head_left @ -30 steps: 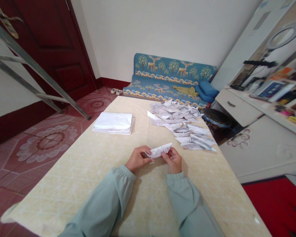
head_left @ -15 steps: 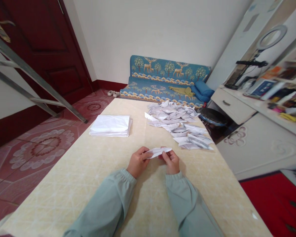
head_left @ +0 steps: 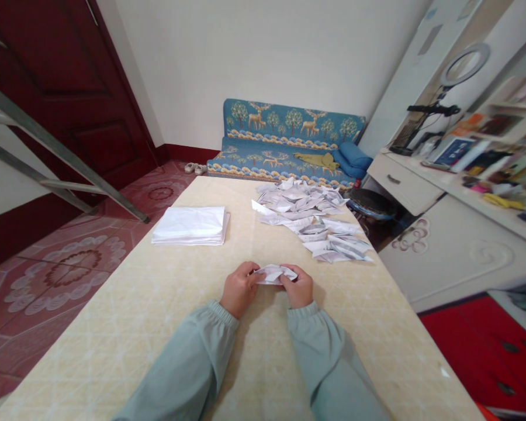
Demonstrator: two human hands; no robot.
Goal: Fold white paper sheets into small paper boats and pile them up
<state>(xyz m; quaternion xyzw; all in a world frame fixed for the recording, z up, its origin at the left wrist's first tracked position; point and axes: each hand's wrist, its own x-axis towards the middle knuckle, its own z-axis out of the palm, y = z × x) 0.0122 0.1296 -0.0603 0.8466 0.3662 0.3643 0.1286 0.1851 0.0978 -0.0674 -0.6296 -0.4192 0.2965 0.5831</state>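
Observation:
My left hand (head_left: 239,289) and my right hand (head_left: 298,286) together pinch a small folded white paper piece (head_left: 272,273) just above the cream table (head_left: 158,304). Each hand grips one end of the paper, which looks pulled in and partly crumpled between the fingers. Beyond my hands, at the table's far right, lies a heap of several folded paper pieces (head_left: 309,219). A flat stack of white sheets (head_left: 191,224) rests at the far left of the table.
A blue patterned sofa (head_left: 289,143) stands past the table's far end. A metal ladder (head_left: 61,158) leans at the left before a dark red door. A white cabinet with a drawer (head_left: 425,199) and cluttered shelves runs along the right. A dark stool (head_left: 370,204) sits beside the table.
The paper piece was held out long and flat between my hands; it is now shorter and bunched, with my hands closer together and lower toward the table.

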